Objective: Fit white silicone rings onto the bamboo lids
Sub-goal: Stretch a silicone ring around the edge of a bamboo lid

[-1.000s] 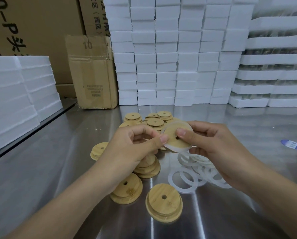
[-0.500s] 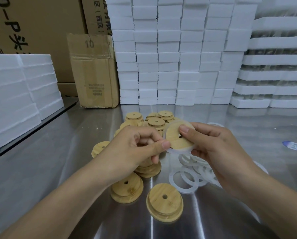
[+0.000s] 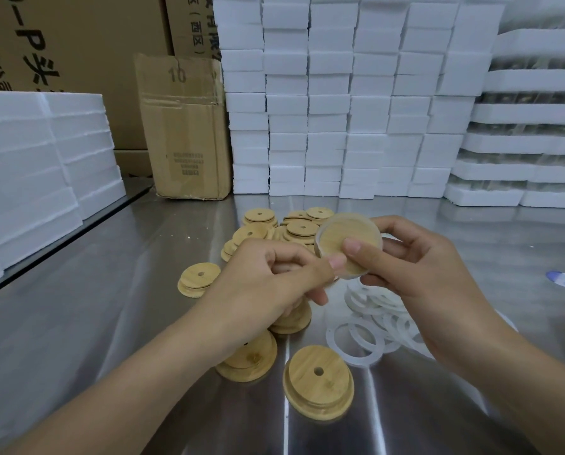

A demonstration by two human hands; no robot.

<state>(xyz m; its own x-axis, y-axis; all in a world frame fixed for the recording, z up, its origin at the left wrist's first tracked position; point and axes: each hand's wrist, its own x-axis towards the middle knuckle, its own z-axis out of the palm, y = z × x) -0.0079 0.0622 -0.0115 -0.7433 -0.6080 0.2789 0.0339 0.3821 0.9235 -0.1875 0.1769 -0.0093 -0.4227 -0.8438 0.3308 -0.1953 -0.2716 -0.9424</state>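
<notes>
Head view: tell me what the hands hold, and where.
One bamboo lid, raised: right hand pinches it, thumb on face, fingers behind; left hand pinches its lower-left rim.

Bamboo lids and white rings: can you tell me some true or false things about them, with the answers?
1. The left hand and the right hand both hold the held lid above the table. True.
2. The loose white rings lie left of the left hand. False: they lie on the table below the right hand.
3. The nearest lid has a small hole. True.
4. The table is wooden. False: it is shiny metal.
5. A cardboard box marked 10 stands at the back. True.
</notes>
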